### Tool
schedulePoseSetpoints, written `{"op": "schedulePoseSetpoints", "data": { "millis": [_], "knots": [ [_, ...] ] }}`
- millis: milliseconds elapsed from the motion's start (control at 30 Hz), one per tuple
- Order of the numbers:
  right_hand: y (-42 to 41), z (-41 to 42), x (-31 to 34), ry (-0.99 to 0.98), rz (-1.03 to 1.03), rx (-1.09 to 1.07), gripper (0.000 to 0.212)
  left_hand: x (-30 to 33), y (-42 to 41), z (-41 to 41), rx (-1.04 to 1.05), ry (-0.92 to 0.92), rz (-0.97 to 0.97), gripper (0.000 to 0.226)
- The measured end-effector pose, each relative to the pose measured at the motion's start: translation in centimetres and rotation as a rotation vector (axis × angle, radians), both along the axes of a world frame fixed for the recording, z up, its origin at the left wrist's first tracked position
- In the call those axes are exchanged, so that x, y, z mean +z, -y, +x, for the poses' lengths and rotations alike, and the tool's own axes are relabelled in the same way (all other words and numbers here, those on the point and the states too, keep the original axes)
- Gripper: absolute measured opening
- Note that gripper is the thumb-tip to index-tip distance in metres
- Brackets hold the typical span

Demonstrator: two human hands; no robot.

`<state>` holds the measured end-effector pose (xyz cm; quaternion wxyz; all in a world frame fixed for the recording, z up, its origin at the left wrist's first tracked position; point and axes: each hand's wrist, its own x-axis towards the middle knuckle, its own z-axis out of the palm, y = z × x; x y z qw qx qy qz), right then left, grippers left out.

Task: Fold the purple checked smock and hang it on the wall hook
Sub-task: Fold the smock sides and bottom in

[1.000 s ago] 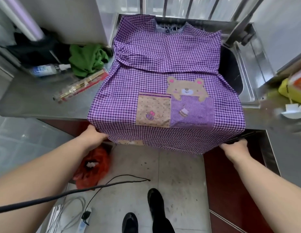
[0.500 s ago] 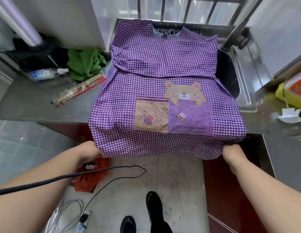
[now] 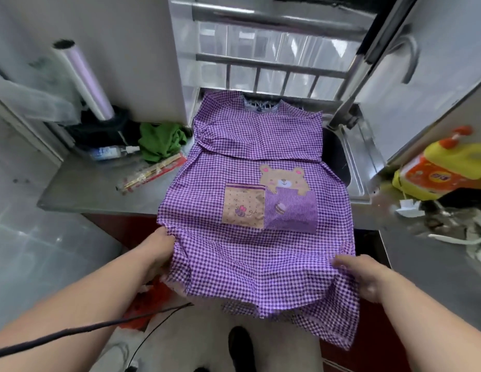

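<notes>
The purple checked smock [image 3: 250,146] lies face up on the steel counter [image 3: 99,189], collar toward the window, sleeves folded across the chest. A bear patch and two pockets show on its front. Its lower part hangs off the counter's front edge, lifted toward me. My left hand [image 3: 157,253] grips the hem's left corner. My right hand [image 3: 365,275] holds the hem's right side, with cloth draped below it. No wall hook is in view.
A green cloth [image 3: 161,140], a bottle [image 3: 110,152] and packed chopsticks [image 3: 153,174] lie left of the smock. The sink [image 3: 338,157] is partly covered at right. A yellow detergent jug [image 3: 443,170] stands far right. A black cable [image 3: 72,331] crosses below my left arm.
Both hands have pulled the hem up and toward me, off the counter's edge. The view has tilted up, showing more of the window bars.
</notes>
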<state>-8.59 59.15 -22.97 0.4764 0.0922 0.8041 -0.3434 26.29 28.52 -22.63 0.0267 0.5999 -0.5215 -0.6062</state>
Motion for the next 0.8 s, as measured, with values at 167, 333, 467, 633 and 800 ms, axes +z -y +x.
{"op": "schedulePoseSetpoints", "data": {
  "millis": [167,333,467,633,800],
  "knots": [
    [-0.9,1.6,4.1,-0.044,0.07,0.132,0.02,4.8,-0.8,-0.7,0.249,-0.126,0.23,0.038],
    [0.2,3.4,8.1,-0.277,0.105,0.312,0.026,9.0,-0.6,-1.4,0.136,-0.012,0.201,0.033],
    [1.5,3.5,11.2,-0.363,0.149,0.402,0.033,11.7,0.6,-2.5,0.052,0.116,-0.077,0.042],
    [2.3,2.2,14.0,0.211,-0.227,-0.166,0.015,11.6,3.4,-1.4,-0.131,0.149,0.189,0.079],
    [3.0,-0.2,16.4,0.416,-0.464,-0.291,0.028,16.4,3.1,-2.6,-0.423,0.189,0.336,0.026]
  ]
}}
